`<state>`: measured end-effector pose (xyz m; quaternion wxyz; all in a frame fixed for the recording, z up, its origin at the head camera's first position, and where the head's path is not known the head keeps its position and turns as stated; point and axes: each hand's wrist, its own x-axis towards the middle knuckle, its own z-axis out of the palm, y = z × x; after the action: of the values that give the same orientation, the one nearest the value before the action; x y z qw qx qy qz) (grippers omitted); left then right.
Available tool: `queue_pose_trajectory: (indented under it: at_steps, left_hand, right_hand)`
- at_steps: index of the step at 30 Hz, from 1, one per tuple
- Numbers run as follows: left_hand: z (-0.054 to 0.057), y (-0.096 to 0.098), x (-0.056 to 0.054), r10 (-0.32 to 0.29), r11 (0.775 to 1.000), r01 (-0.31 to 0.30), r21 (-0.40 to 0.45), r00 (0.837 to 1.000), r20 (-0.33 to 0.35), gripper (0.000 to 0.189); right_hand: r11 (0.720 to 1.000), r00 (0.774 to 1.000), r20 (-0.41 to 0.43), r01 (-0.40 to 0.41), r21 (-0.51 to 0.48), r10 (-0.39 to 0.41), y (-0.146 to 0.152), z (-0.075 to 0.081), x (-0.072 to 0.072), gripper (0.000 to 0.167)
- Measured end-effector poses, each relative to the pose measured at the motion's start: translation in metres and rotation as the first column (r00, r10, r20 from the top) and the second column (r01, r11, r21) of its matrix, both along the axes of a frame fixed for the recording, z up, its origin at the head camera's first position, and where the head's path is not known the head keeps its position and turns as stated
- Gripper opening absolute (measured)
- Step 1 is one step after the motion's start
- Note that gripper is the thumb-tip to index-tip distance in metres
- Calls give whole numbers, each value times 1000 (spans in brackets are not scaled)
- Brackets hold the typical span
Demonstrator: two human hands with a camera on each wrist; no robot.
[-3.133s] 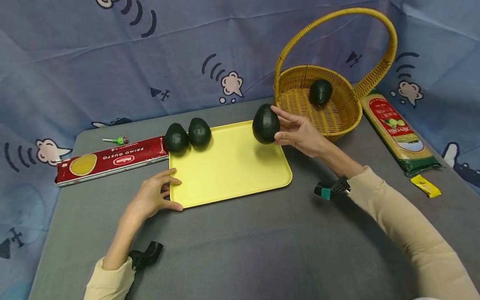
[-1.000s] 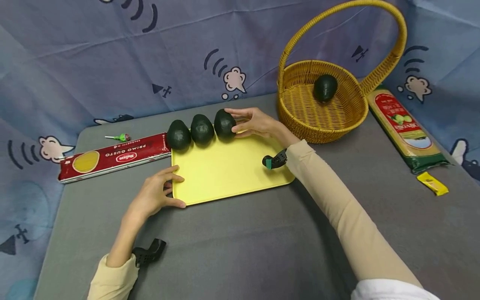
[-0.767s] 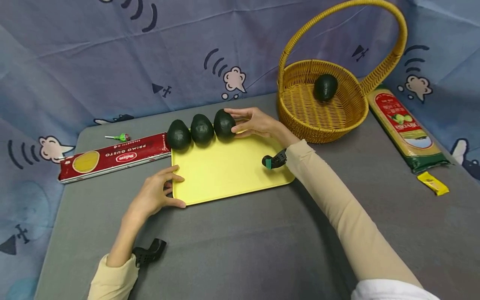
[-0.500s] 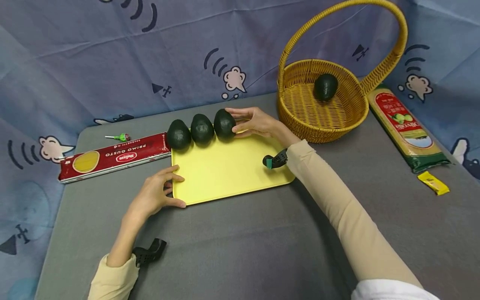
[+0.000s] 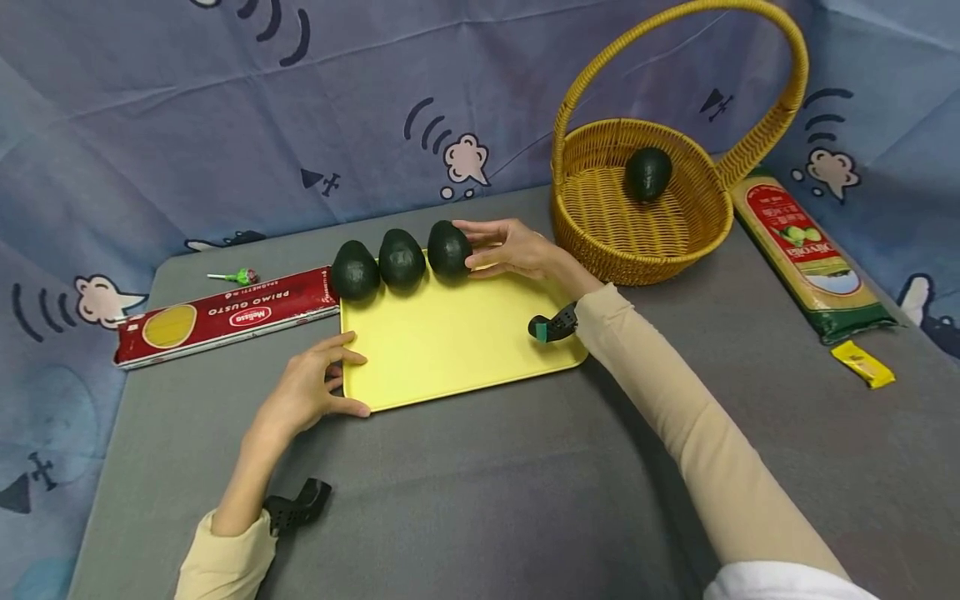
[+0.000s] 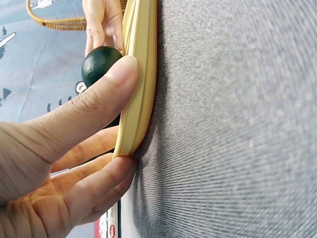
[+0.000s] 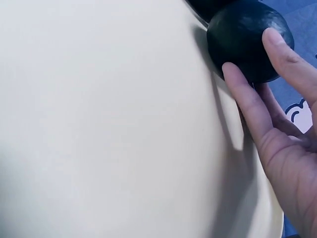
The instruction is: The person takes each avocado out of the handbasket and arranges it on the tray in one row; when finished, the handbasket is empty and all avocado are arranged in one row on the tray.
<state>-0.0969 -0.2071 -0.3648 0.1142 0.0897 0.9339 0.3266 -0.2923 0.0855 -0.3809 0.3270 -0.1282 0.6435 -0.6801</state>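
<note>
My right hand (image 5: pixel 517 248) holds a dark green avocado (image 5: pixel 448 250) between thumb and fingers at the back rim of the yellow tray (image 5: pixel 457 350). Close up in the right wrist view, the fingertips (image 7: pixel 235 74) lie against the side of this avocado (image 7: pixel 247 42). Two more avocados, one in the middle (image 5: pixel 402 261) and one at the tray's back left corner (image 5: pixel 356 272), line up to its left. My left hand (image 5: pixel 303 387) grips the tray's front left corner, its thumb (image 6: pixel 94 99) along the front rim and its fingers at the left side.
Behind the tray's right end stands a wicker basket (image 5: pixel 641 271) with a tall handle and one avocado (image 5: pixel 648 173) inside. Right of it lie a pasta bag (image 5: pixel 810 254) and a yellow wrapped sweet (image 5: pixel 862 364). A red spaghetti pack (image 5: pixel 225 318) and a lollipop (image 5: pixel 242 277) lie left.
Since the earliest frame, my right hand has carried its avocado left, from over the tray's right end to beside the other two. Over the last second both hands have stayed almost still.
</note>
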Motion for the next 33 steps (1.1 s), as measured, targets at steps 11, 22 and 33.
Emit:
queue_pose_trajectory:
  at_steps: [11, 22, 33]
  left_hand:
    - [1, 0, 1, 2, 1000, -2, 10, 1000, -17, 60]
    - [0, 0, 0, 2, 1000, -1, 13, 1000, -14, 60]
    - [1, -1, 0, -1, 1000, 1, 8, 1000, -2, 59]
  right_hand:
    - [999, 1000, 8, -23, 45, 23, -2, 2, -1, 65]
    - [999, 999, 18, -27, 37, 26, 1, 1, -2, 66]
    - [997, 999, 22, -37, 65, 36, 0, 1, -1, 64]
